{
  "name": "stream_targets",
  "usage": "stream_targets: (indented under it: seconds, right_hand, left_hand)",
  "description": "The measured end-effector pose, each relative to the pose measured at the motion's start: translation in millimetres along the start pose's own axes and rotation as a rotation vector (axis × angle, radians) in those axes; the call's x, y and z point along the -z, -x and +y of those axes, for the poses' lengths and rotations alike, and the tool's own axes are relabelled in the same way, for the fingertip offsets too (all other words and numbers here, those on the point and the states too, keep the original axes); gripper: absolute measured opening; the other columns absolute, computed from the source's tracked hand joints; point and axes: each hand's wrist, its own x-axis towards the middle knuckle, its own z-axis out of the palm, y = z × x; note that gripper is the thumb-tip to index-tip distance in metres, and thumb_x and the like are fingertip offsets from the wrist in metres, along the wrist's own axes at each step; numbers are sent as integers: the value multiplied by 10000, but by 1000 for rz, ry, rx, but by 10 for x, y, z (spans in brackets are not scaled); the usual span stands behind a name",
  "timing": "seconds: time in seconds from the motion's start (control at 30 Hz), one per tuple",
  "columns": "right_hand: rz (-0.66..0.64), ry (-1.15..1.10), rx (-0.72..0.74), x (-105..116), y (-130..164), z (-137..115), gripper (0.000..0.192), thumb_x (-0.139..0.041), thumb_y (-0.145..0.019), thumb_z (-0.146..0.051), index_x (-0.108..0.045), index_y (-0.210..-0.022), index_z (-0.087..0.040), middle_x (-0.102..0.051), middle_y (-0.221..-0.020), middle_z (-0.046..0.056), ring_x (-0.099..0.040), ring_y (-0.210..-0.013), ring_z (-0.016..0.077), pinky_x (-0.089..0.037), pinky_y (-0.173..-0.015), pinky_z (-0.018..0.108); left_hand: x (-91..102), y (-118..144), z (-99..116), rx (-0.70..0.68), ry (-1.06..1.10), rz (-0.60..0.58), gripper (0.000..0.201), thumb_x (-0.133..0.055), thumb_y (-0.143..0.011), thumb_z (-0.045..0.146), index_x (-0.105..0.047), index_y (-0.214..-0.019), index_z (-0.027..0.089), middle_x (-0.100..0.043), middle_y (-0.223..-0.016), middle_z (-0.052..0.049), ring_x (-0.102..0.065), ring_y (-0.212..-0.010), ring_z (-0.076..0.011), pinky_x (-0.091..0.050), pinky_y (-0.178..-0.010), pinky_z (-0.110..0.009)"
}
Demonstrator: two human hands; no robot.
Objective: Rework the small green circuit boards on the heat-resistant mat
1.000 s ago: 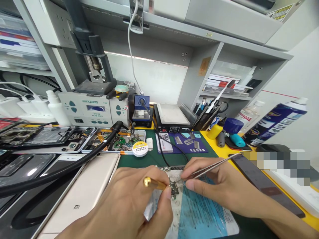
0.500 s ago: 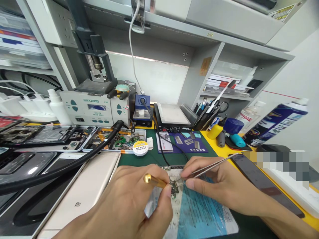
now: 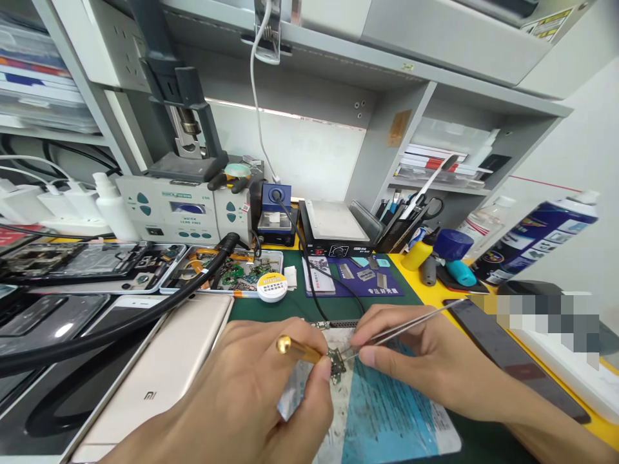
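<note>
Work on a small circuit board [image 3: 336, 366] is in hand, judging by the two tools brought to it, though what is finished and what remains cannot be told, as the fingertips cover part of the board. It lies on a stained blue-and-white sheet [image 3: 396, 412], between the fingertips of both hands. The left hand's [image 3: 261, 380] thumb and forefinger are closed around a slim gold-coloured tool [image 3: 297, 349], its working end hidden behind them. Opposite, the right hand [image 3: 425, 354] pinches metal tweezers [image 3: 411, 327] between thumb and fingers, their tips at the board's near-right edge; contact is too small to confirm. A round tin [image 3: 271, 287] sits beyond the left fingers, a dark phone [image 3: 522, 361] right of the right.
</note>
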Motion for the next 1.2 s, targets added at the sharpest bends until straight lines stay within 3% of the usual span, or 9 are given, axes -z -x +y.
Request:
stream_targets:
  seconds: [0.27,0.57,0.8,1.2]
  right_hand:
    - [15,-9,-2,-5,-5,22,121,-739,-902,-318,-758,-952,-210,-726,-964,47,-670,-867,196,-527,-758,298]
    - [-5,-5,-34,23,-1,-20,167,-740,-894,-362,-757,-952,-207,-714,-925,46,-656,-837,203,-521,-744,320]
    - [64,22,-18,-39,-28,-19,155,-727,-899,-350,-762,-892,-199,-740,-919,52,-672,-868,214,-528,-754,310]
    - [-36,17,-32,26,29,-27,200,-694,-925,-387,-735,-925,-191,-683,-854,43,-622,-794,208,-485,-699,321]
  left_hand:
    - [22,6,37,56,-7,-34,135,-517,-905,122,-598,-944,222,-661,-767,72,-647,-623,-114,-466,-626,-291]
    - [-1,-10,-2,-3,-16,1,146,-526,-880,101,-604,-943,207,-677,-762,63,-667,-605,-114,-469,-567,-288]
    - [-12,1,-19,-20,-5,13,135,-515,-893,129,-598,-956,215,-685,-787,53,-650,-584,-110,-466,-562,-283]
    - [37,-4,59,60,-12,-56,125,-526,-907,119,-604,-944,211,-673,-766,45,-647,-621,-117,-480,-616,-284]
